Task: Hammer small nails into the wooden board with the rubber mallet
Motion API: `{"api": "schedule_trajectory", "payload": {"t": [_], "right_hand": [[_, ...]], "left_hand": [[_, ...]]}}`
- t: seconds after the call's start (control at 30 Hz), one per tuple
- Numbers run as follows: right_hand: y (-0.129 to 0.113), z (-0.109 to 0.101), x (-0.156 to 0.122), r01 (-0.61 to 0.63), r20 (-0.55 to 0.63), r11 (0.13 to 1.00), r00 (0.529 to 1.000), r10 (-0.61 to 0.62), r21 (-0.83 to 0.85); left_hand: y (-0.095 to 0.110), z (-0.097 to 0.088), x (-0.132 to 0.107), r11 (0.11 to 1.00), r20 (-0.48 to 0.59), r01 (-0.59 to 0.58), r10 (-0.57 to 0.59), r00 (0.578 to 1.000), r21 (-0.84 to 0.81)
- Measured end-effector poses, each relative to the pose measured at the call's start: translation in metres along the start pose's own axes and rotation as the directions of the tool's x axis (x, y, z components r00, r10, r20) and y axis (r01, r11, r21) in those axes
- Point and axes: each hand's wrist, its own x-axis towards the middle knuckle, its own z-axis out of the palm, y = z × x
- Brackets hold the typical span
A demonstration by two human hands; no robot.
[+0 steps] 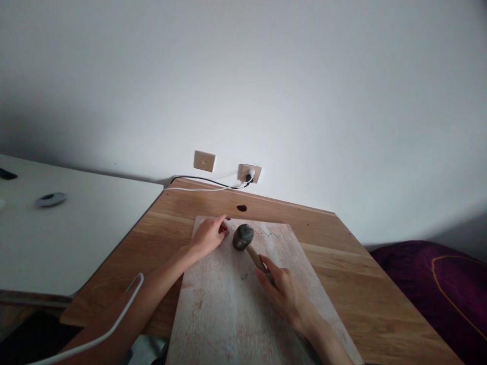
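My right hand [283, 291] is wrapped round the wooden handle of a mallet [243, 237] with a thick dark head. The head is over the far part of a pale, worn board [213, 309], just right of my left hand [208, 236]. That left hand rests at the board's far left corner, its fingers curled in; whatever they may pinch is too small to make out. Several thin nails [269, 234] show in the board right of the mallet head. A small metal piece [244, 277], perhaps a nail or screw, lies nearer to me.
Beneath the board is a wooden table [331, 258] with a cable hole [241, 208]. Cords run along its back edge to a wall socket [249, 174]. A white table [95, 218] adjoins on the left, and purple fabric [426, 289] is at the right. A white cable [114, 324] crosses my left arm.
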Motion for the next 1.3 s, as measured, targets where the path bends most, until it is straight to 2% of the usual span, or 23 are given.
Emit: {"api": "schedule_trajectory", "payload": {"t": [0.13, 0.27, 0.37, 0.47, 0.57, 0.73, 0.9, 1.07, 1.23, 1.3], "right_hand": [[0.001, 0.000, 0.001, -0.008, 0.000, 1.000, 1.000, 0.008, -0.009], [-0.021, -0.006, 0.020, -0.001, -0.018, 0.998, 1.000, 0.002, 0.069], [-0.034, -0.007, 0.035, 0.024, 0.015, 0.998, 1.000, -0.024, 0.062], [-0.035, -0.001, 0.042, 0.078, 0.027, 0.996, 0.997, -0.079, 0.032], [-0.030, 0.006, 0.045, 0.117, -0.024, 0.993, 0.993, -0.116, 0.023], [-0.025, 0.004, 0.040, 0.078, 0.012, 0.996, 0.997, -0.079, 0.053], [-0.013, 0.003, 0.015, -0.038, 0.035, 0.992, 0.999, 0.034, 0.122], [0.000, 0.004, -0.006, -0.047, 0.036, 0.996, 0.998, 0.045, 0.070], [-0.007, -0.001, 0.004, -0.071, 0.041, 0.992, 0.997, 0.067, 0.103], [-0.014, -0.003, 0.014, -0.052, 0.022, 0.991, 0.999, 0.049, 0.123]], "left_hand": [[-0.001, 0.001, 0.000, 1.000, 0.010, 0.003, -0.003, 1.000, 0.012], [-0.006, 0.003, -0.001, 0.999, 0.007, -0.038, 0.039, 0.999, -0.027], [-0.009, 0.005, -0.002, 0.993, -0.039, -0.110, 0.108, 0.993, -0.033], [-0.010, 0.006, -0.003, 0.992, -0.085, -0.124, 0.121, 0.989, -0.031], [-0.010, 0.006, -0.003, 0.993, -0.066, -0.111, 0.109, 0.992, -0.031], [-0.006, 0.004, -0.001, 0.996, -0.062, -0.082, 0.080, 0.995, -0.028], [0.001, 0.001, 0.000, 1.000, -0.041, -0.020, 0.020, 0.999, -0.011], [0.002, 0.000, -0.001, 0.997, -0.028, -0.030, 0.032, 0.999, 0.068], [-0.003, 0.002, -0.002, 0.998, -0.006, -0.060, 0.060, 0.998, 0.023], [-0.004, 0.003, -0.003, 0.994, -0.019, -0.110, 0.110, 0.994, -0.010]]}}
